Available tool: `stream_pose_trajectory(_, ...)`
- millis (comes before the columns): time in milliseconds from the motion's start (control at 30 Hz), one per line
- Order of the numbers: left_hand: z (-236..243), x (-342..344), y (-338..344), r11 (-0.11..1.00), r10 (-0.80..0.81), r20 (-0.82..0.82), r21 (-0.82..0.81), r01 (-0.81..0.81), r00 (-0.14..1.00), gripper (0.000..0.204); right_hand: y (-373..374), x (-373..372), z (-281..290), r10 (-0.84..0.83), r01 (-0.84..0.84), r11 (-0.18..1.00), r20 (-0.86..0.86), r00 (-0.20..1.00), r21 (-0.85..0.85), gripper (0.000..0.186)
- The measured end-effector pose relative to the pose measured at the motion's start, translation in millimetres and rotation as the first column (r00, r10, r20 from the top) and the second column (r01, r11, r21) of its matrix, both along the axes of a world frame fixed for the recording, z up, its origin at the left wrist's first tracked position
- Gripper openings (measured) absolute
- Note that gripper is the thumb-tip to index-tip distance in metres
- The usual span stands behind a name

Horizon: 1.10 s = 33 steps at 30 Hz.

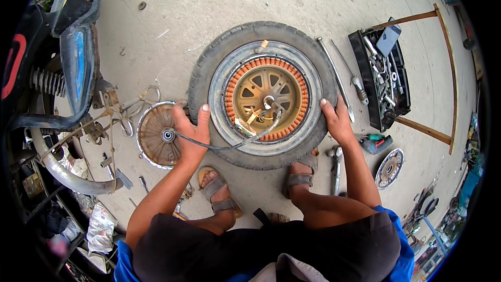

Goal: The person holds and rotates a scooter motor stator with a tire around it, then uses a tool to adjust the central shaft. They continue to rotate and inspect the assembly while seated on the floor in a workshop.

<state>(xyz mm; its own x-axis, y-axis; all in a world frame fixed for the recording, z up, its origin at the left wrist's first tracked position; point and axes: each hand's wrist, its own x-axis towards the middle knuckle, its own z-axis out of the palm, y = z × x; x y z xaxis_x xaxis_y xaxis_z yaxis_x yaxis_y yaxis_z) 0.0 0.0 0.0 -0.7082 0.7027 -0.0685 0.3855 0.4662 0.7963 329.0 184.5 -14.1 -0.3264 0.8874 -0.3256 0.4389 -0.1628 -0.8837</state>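
Observation:
A motor wheel with a black tyre [206,68] lies before my feet, its open side facing up. Inside the metal rim runs a ring of copper coils [299,81] around a spoked brown hub [251,84]. My left hand [193,130] grips the tyre's left edge, thumb on top, other fingers partly hidden. On the opposite edge, my right hand [338,121] holds the tyre the same way. A black cable [229,148] runs from the hub's middle across my left hand. Close beside that hand rests a round ribbed hub cover [155,143].
Right of the wheel are a long metal bar [335,75], a screwdriver [359,89] and a black toolbox [373,107] with sockets and a phone [389,40]. A second round cover [390,169] and a green-black power tool [377,144] lie nearer. A vehicle frame [78,73] stands left.

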Motion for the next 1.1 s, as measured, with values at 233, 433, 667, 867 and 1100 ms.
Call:
stream_pose_trajectory(233, 1.1, 3.0, 5.2, 1.000, 0.008, 0.032, 0.005, -0.008, 0.999, 0.055, 2.6, 1.3, 4.6, 0.001, -0.001, 1.000, 0.017, 1.000, 0.009, 0.053)
stream_pose_trajectory(433, -1.7, -0.7, 10.6, 1.000, 0.006, -0.004, 0.028, -0.006, 1.000, 0.056, 1.8, 5.2, -3.4, -0.008, 0.008, 1.000, 0.002, 1.000, 0.014, 0.060)
stream_pose_trajectory(667, 4.3, -3.3, 16.9, 0.998, 0.010, 0.053, 0.064, -0.014, 0.999, 0.054, 2.4, -0.4, -0.6, -0.033, 0.033, 0.999, 0.007, 0.999, -0.039, 0.063)
stream_pose_trajectory(867, 5.8, -2.4, 17.6, 0.998, 0.007, 0.046, 0.054, -0.009, 0.999, 0.053, 5.6, -1.4, 7.0, -0.018, 0.020, 1.000, 0.119, 0.993, -0.020, 0.063)
stream_pose_trajectory(1100, 0.9, -4.4, 12.8, 0.999, 0.017, 0.060, 0.046, -0.020, 0.998, 0.054, 8.6, -0.9, 5.0, -0.014, 0.016, 1.000, 0.153, 0.988, -0.009, 0.063)
